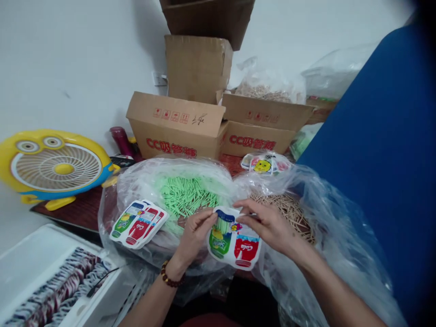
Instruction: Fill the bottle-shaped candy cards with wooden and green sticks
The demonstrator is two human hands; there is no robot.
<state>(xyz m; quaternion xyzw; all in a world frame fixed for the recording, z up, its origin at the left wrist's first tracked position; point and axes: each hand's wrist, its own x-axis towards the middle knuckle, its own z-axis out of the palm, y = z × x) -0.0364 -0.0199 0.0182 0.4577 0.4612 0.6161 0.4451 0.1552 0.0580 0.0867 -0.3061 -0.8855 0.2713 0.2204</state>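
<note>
My left hand (198, 229) pinches the upper left edge of a printed candy pouch (226, 259) with two bottle shapes, one green, one red. Green sticks show through the upper part of its green half. The fingers of my right hand (260, 220) are at the pouch's upper right edge, seeming to grip it and covering part of the top. Behind my left hand lies a heap of thin green candy sticks (187, 193) on clear plastic. A heap of brown sticks (293, 211) is beyond my right hand. Similar pouches (138, 225) lie stacked at left.
Open cardboard boxes (170, 136) stand behind the heaps, more boxes (197, 68) above them. Other printed packs (264, 163) lie at the back. A yellow fan (61, 168) stands left, near a dark red bottle (121, 141). A blue panel (368, 136) rises at right; clear plastic (340, 240) drapes nearby.
</note>
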